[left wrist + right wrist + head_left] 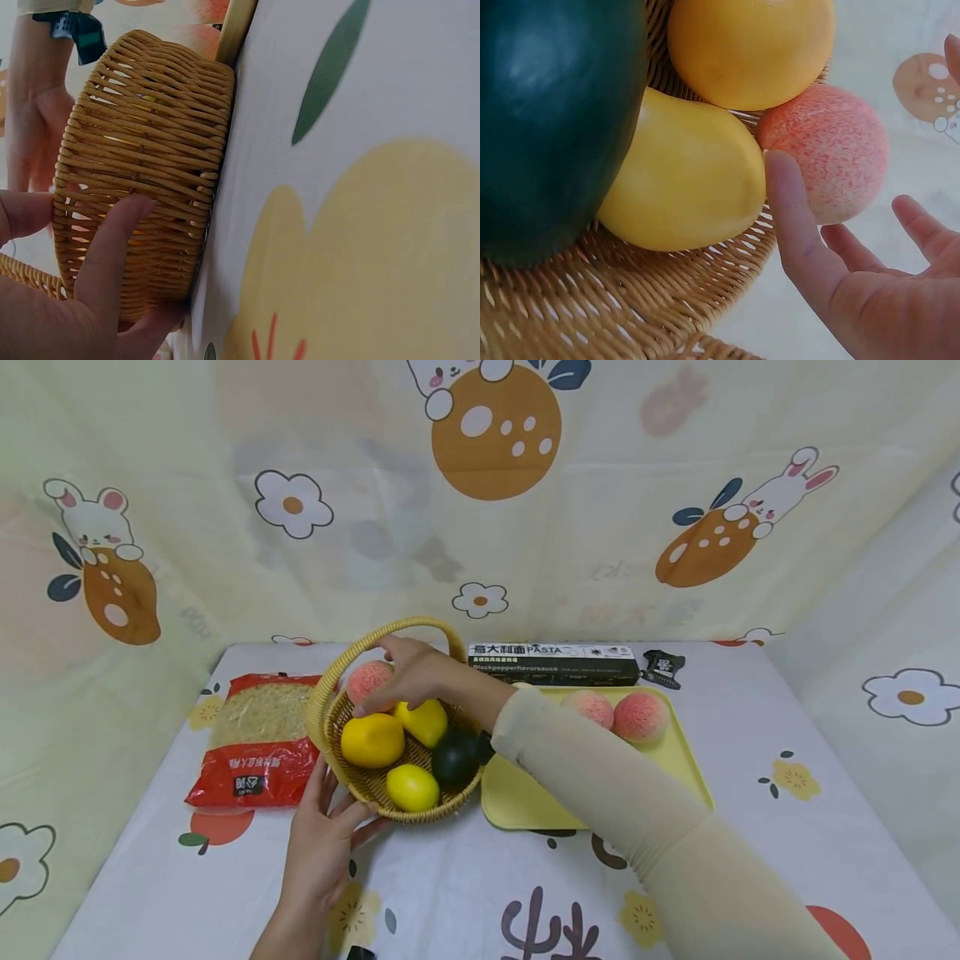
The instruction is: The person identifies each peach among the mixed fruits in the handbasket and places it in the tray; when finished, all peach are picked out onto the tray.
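A wicker basket (324, 697) with an arched handle stands tilted on the table. In it lie an orange-yellow fruit (372, 741), two yellow fruits, one of them lemon-like (412, 787), and a dark green avocado-like fruit (453, 758). A pink peach (832, 154) sits at the basket's far left side. My right hand (420, 672) reaches in under the handle, one fingertip touching the peach and the other fingers spread. Against the basket's near left wall, my left hand (82, 307) grips it, with one finger at the rim, another along the weave and one low by the base.
To the right, a yellow tray (525, 797) holds two peaches (641, 717), partly behind my right arm. A black pasta box (555, 666) and small black packet (663, 668) stand behind it. Left of the basket lies a red pasta bag (258, 743). Patterned cloth hangs behind.
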A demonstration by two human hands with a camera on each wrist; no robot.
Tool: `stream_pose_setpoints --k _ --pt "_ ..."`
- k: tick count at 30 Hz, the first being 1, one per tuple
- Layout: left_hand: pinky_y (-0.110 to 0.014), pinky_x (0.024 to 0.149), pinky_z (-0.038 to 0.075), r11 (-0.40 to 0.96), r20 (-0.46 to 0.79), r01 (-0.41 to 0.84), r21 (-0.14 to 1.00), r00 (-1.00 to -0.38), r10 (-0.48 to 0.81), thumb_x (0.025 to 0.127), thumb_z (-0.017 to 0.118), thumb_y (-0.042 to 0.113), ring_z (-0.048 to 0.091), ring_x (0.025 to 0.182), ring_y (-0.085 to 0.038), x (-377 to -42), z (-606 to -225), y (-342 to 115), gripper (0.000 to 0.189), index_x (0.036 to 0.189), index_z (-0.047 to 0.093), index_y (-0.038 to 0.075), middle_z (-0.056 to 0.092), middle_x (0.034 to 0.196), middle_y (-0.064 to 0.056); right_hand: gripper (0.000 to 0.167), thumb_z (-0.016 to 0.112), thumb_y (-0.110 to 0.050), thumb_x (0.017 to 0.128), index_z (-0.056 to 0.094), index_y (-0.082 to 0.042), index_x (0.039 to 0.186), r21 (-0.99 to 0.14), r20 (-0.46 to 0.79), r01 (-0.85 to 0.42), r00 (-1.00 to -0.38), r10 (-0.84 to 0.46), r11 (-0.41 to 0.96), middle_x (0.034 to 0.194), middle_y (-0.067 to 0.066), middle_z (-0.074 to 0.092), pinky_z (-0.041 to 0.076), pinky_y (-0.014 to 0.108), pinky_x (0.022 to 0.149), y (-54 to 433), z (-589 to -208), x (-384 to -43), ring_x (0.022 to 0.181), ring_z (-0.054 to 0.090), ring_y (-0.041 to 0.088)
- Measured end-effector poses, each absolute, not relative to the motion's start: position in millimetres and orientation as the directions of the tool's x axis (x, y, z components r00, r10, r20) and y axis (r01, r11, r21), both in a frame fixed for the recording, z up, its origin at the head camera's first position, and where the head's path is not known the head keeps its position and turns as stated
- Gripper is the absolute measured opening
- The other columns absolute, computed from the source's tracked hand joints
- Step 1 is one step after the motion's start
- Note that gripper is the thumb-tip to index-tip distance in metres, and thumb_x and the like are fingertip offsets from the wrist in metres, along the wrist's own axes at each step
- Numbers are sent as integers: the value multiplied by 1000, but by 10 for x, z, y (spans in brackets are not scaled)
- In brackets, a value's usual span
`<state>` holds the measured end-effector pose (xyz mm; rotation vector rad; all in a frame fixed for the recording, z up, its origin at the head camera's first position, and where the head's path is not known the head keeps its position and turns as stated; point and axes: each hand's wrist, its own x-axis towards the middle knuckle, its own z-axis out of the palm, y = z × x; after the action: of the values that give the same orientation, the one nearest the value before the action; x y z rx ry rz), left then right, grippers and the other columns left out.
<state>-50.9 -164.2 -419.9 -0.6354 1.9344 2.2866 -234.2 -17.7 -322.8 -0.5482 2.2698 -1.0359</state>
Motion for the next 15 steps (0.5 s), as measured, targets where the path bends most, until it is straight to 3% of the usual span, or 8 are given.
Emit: stream_pose_setpoints --k 8,15 --pt "-46 95 64 -212 -356 -315 925 -914 -195 96 68 -2 44 153 -31 -498 -4210 -1635 105 169 9 45 15 178 4 105 92 -41 81 33 -24 165 -789 -333 -93 -767 -549 607 163 12 43 66 41 87 -247 -3310 -2397 130 59 28" --pt "-45 94 64 -214 -350 -309 927 -916 -197 96 68 -2 44 153 -31 -497 -4219 -1633 105 169 10 46 15 178 3 89 91 -38 81 46 -24 157 -794 -300 -124 -772 -561 595 161 12 47 67 37 82 -306 -3409 -2441 124 61 26"
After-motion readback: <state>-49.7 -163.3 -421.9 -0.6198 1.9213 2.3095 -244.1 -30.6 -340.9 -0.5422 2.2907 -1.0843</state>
